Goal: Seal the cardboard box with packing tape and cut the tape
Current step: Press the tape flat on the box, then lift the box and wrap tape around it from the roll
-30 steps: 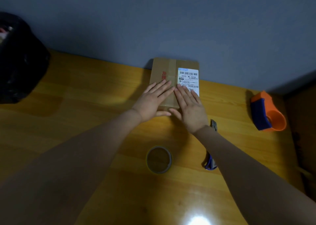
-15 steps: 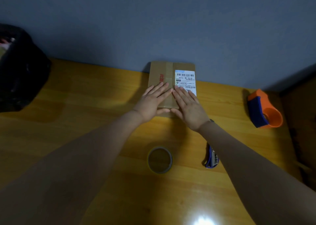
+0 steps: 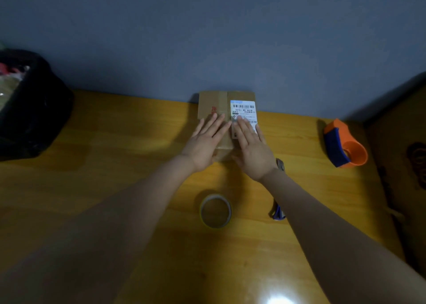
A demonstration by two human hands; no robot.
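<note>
A small cardboard box [image 3: 213, 103] with a white shipping label [image 3: 244, 108] lies flat on the wooden table [image 3: 115, 165], close to the wall. A strip of tape runs down its middle seam. My left hand [image 3: 207, 142] lies flat on the box's near left part, fingers spread. My right hand [image 3: 251, 149] lies flat on the near right part, partly over the label. A roll of packing tape [image 3: 215, 210] rests on the table nearer to me. A blue utility knife [image 3: 277, 209] is mostly hidden under my right forearm.
An orange and blue tape dispenser [image 3: 344, 145] stands at the right. A black bag [image 3: 30, 105] sits at the far left edge. A grey wall runs behind the table, and a brown surface [image 3: 405, 165] borders the right side.
Both hands have stayed flat on the box and slid slightly toward me along its top. The camera view has shifted a little.
</note>
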